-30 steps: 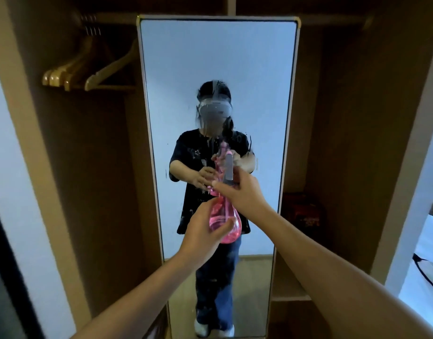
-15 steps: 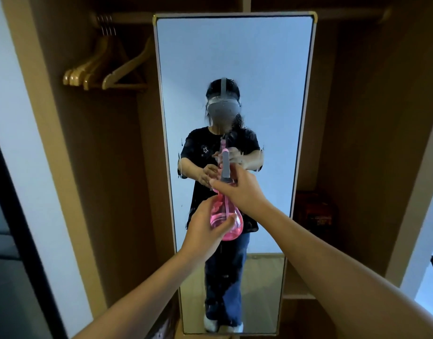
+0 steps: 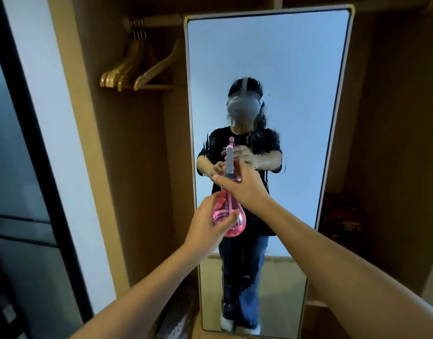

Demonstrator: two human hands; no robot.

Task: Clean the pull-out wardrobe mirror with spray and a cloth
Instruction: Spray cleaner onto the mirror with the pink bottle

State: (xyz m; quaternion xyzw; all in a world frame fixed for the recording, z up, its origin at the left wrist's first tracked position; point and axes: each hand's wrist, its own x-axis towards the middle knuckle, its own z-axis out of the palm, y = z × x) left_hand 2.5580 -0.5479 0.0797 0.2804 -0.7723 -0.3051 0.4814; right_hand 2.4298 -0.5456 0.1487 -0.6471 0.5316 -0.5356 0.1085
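My left hand (image 3: 205,222) cups the round belly of the pink spray bottle (image 3: 228,214), fingers curled round it; my right hand (image 3: 244,185) clamps its neck. Just beyond stands the tall mirror (image 3: 269,69), inside a wooden wardrobe (image 3: 137,192). Wooden hangers (image 3: 137,72) hang far left.

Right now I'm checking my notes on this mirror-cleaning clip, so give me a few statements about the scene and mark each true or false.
1. The left hand grips the round base of the pink spray bottle. True.
2. The right hand holds a cloth. False: it grips the bottle's neck by the grey spray head; no cloth shows.
3. Wooden hangers hang on the rail left of the mirror. True.
4. The bottle lies on the floor. False: both hands hold it upright before the mirror.
5. The mirror glass is cracked. False: no crack shows.
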